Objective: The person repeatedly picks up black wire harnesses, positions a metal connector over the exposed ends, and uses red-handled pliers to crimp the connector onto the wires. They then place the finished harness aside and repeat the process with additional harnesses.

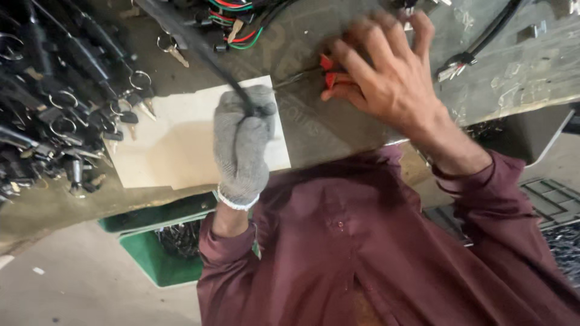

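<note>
Head view is showing the gloved left hand [241, 145] gripping a black cable [199, 51] over white card [181, 139], while the bare right hand [386, 72] is closing on red-handled pliers [329, 75] further right; blurred reaching risks nicking the cable.

A pile of black lock parts with keys and key rings [60, 115] covers the left part of the tabletop [338, 130]. One loose key [172, 49] lies near the pile's upper edge. A white card [175, 142] lies flat on the tabletop beside the pile. A bundle of red, green and black wires [235, 24] sits at the far edge. A black lead with a connector [462, 60] lies at the right. A green bin [151, 247] stands below the near edge, holding dark parts.
</note>
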`<state>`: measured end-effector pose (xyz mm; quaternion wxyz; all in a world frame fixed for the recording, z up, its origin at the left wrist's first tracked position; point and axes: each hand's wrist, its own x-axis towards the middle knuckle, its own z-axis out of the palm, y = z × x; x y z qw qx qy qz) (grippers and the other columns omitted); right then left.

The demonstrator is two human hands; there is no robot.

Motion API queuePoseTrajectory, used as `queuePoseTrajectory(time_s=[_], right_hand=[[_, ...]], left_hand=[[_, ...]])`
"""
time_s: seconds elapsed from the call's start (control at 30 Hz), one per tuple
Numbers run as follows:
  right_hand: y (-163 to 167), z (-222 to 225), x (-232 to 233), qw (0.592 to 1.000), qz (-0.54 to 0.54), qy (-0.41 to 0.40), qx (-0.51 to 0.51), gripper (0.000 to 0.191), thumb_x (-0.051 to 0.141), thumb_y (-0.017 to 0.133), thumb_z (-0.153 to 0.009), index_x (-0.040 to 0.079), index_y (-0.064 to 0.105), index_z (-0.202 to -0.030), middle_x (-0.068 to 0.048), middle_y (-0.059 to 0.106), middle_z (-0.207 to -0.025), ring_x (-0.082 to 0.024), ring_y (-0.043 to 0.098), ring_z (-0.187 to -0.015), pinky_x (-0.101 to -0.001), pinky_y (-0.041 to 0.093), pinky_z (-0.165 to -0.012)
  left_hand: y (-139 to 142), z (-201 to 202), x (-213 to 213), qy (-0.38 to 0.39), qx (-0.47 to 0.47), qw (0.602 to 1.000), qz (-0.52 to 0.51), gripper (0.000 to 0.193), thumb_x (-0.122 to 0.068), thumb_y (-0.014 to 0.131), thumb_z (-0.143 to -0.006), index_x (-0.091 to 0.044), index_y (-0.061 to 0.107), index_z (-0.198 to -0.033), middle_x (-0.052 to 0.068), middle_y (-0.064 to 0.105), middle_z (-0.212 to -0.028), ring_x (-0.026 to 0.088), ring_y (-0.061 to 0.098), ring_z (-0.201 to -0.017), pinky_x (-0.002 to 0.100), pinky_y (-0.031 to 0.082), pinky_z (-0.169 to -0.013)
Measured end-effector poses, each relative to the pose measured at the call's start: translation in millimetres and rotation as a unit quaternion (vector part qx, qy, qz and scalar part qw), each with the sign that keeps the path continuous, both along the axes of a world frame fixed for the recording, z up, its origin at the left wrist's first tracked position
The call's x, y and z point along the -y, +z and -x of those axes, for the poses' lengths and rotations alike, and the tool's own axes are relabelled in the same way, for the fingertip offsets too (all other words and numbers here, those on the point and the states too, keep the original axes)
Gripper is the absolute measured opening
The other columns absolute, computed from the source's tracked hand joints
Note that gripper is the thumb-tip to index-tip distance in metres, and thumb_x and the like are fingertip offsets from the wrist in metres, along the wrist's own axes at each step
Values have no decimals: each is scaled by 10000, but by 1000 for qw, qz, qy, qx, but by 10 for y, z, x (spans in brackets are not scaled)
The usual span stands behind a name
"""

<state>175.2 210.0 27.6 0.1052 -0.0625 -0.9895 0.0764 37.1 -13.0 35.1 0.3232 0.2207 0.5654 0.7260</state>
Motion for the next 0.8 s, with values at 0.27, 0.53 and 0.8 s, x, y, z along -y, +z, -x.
queuePoseTrajectory(time_s=[0.27,0.53,0.8], right_hand=[[113,-2,177,719,691,-38,-71,429,419,709,-977,82,604,-1221,-36,635,-1132,-258,613,-1049,-397,470,-976],[158,134,397,971,215,26,-104,283,235,753,-992,38,630,-1155,-99,702,-1180,-319,691,-1152,-373,550,-935],[50,195,183,979,187,70,-49,290,244,803,-795,78,644,-972,-60,654,-950,-267,658,-868,-391,504,-656]], left_hand=[[354,-126,68,-125,28,990,63,354,-222,512,-1142,34,533,-1387,76,633,-1087,70,563,-818,197,487,-744],[501,-250,-3,-73,155,985,-11,468,-188,560,-1079,37,422,-1465,72,604,-1096,93,600,-876,205,518,-776],[526,-201,27,-139,3,985,107,580,-124,610,-1024,6,343,-1523,108,587,-1231,140,629,-970,249,559,-861]])
